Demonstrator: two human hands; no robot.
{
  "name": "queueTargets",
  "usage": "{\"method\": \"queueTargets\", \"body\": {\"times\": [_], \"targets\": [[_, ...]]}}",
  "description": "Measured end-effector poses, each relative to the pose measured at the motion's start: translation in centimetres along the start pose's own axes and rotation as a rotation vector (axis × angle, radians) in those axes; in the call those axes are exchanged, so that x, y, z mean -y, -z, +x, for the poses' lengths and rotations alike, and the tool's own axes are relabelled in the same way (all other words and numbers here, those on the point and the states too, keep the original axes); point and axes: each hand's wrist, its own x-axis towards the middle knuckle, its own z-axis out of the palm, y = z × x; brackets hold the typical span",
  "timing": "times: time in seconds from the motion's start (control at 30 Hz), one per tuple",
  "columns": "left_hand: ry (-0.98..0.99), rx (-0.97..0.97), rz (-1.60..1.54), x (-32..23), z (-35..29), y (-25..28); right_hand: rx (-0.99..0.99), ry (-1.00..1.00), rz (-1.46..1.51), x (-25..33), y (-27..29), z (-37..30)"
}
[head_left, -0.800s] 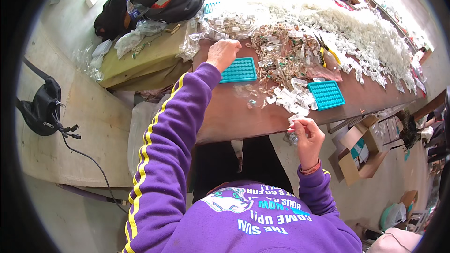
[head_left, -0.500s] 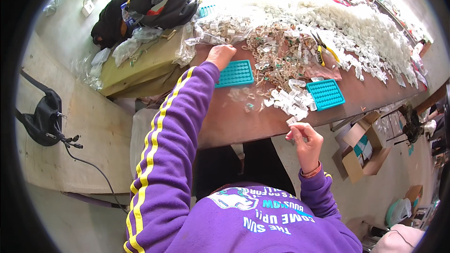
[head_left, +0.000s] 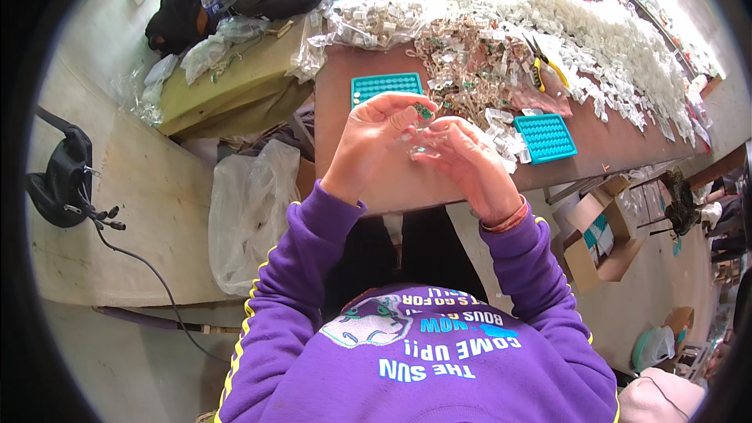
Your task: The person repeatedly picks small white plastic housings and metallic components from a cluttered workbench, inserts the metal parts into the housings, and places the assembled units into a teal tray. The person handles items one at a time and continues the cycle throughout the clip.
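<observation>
With our left hand (head_left: 374, 135) we pinched a small green piece (head_left: 424, 112), long axis unclear, just beyond and left of our right hand (head_left: 475, 158), which gripped clear plastic (head_left: 424, 150).

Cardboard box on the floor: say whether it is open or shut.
Open: its flaps do not cover the cardboard box, and teal and white items show inside it.

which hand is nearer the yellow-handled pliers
The right. The right hand is below and left of the pliers in the picture; the left hand is farther left. Neither touches them.
</observation>
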Motion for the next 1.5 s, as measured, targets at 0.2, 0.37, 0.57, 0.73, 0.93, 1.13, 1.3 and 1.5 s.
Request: {"method": "queueTargets", "body": {"times": [0.2, 0.37, 0.57, 0.73, 0.93, 1.13, 1.3, 1.5], "targets": [[-0.11, -0.103, 0.346, 0.5, -2.9, -1.5, -0.082, -0.086, 0.058, -1.4, 0.2, -1.9], [-0.084, -0.154, 0.244, 0.5, -3.2, -1.4, -0.17, 0.068, -0.08, -0.2, 1.1, -3.7], [-0.145, -0.122, 0.285, 0.8, -3.3, -1.6, -0.223, 0.127, -0.102, 0.3, 0.2, -4.3], [-0.266, -0.043, 0.604, 1.2, -4.0, -2.2, -0.245, 0.554, -1.052, 0.8, 0.2, -3.9], [-0.235, -0.082, 0.654, 3.4, -7.2, -3.9, -0.079, -0.015, -0.437, -1.0, 1.1, -5.5], [-0.178, -0.082, 0.8, 3.9, -7.5, -3.3, -0.178, -0.143, -0.035, -3.8, 2.7, -7.5], [-0.334, -0.029, 1.434, 5.4, -1.0, -2.3, -0.197, -0.141, 0.079, -4.0, 3.5, -8.6], [-0.316, 0.108, 1.852, 8.8, 3.7, -2.3, -0.184, -0.07, -0.02, -3.1, 4.0, -9.6]]}}
